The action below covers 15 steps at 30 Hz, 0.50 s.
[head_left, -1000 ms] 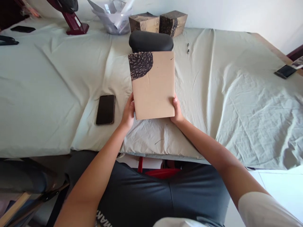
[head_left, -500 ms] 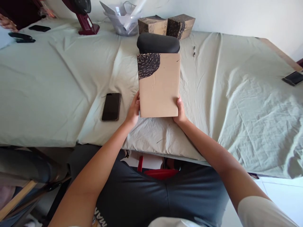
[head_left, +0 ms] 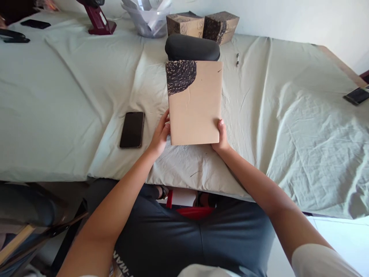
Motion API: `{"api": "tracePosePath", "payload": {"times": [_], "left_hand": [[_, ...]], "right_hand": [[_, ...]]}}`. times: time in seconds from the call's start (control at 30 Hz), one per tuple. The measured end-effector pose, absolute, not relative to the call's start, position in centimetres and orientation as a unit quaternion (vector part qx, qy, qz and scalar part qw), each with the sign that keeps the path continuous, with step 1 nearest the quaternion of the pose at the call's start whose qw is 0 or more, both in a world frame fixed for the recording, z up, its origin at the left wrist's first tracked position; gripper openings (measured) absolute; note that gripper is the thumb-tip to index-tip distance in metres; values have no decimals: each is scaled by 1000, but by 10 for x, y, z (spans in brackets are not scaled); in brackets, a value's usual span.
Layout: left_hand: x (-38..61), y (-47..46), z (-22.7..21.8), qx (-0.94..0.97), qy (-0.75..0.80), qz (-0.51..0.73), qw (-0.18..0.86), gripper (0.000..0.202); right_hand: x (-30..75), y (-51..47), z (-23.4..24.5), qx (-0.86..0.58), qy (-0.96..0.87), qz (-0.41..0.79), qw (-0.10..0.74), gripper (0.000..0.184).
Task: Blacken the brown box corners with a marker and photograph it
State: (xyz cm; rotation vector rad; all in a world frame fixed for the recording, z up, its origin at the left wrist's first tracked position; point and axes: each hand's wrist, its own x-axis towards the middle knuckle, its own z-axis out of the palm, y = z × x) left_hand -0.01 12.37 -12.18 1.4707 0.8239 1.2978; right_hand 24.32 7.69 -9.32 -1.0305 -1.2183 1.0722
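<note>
A brown cardboard box (head_left: 195, 111) is held up over the cloth-covered table, its flat face toward me. Dense black scribble fills its upper left corner. My left hand (head_left: 160, 134) presses against the box's left edge, with some fingers hidden behind it. On the lower right, my right hand (head_left: 221, 136) grips the edge, its thumb at the front and its other fingers out of sight. A black smartphone (head_left: 132, 129) lies on the cloth to the left of my left hand. Just beyond the box sits a black hard case (head_left: 192, 47), partly covered by it.
Two scribbled cardboard boxes (head_left: 184, 25) stand at the back, beside a clear plastic basket (head_left: 145, 21) of papers. Left of these is a maroon stand (head_left: 101, 21). A pen (head_left: 237, 60) lies right of the case. Another phone (head_left: 35, 24) and a stapler-like black object (head_left: 13, 36) are far left.
The box looks slightly larger and a little nearer to me, still between both hands. The view has shifted slightly, so the phone and the objects at the back appear farther left or higher.
</note>
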Motion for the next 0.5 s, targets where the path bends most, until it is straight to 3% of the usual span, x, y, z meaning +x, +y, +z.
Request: {"api": "tracePosePath", "payload": {"times": [0.2,0.5], "left_hand": [[-2,125,-118,610,354,529,472,69],[-6,128,-119,603,350,524,489,71]], "right_hand": [[245,79,-101,-435,-490,464,596,80],[245,78,-99,-425,-472,482,604,78]]}}
